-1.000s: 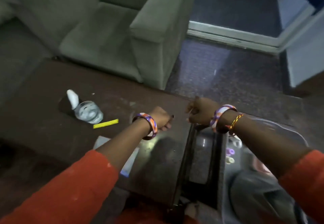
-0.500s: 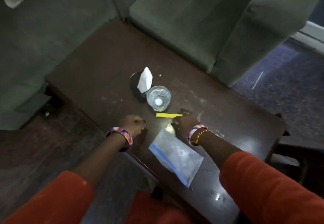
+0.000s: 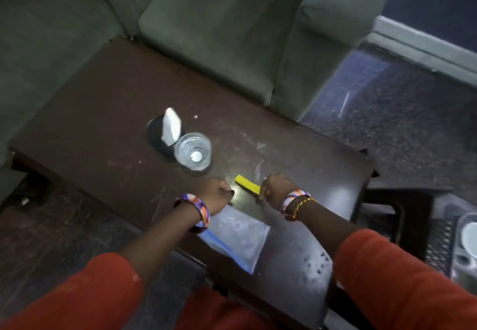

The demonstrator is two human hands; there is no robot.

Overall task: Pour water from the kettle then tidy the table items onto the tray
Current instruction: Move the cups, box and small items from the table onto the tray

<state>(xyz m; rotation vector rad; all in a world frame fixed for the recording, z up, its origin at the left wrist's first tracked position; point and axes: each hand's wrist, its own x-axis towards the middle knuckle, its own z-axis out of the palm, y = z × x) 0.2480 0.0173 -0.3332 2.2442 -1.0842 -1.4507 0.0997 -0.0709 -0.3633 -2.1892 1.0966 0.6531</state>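
Water already sits in the glass (image 3: 193,154) near the middle of the dark table (image 3: 103,112), so I judge the pouring part done; the kettle itself I cannot find in view. Tidying looks barely started. Just behind the glass stands a dark round holder (image 3: 158,138) with a white folded napkin (image 3: 171,127) in it. A yellow strip (image 3: 247,185) lies flat between my two fists, and a clear zip bag (image 3: 238,239) with a blue edge lies at the near edge of the table under my left wrist. My left hand (image 3: 219,192) is curled with its fingers down at the far corner of the bag; whether it pinches the bag I cannot tell. My right hand (image 3: 276,187) is curled too, touching the near end of the yellow strip, grip unclear. At the far right edge something pale and round sits on a mesh surface (image 3: 438,241), possibly the tray, but it is too cropped to say. Everything on the table is yet to be moved there.
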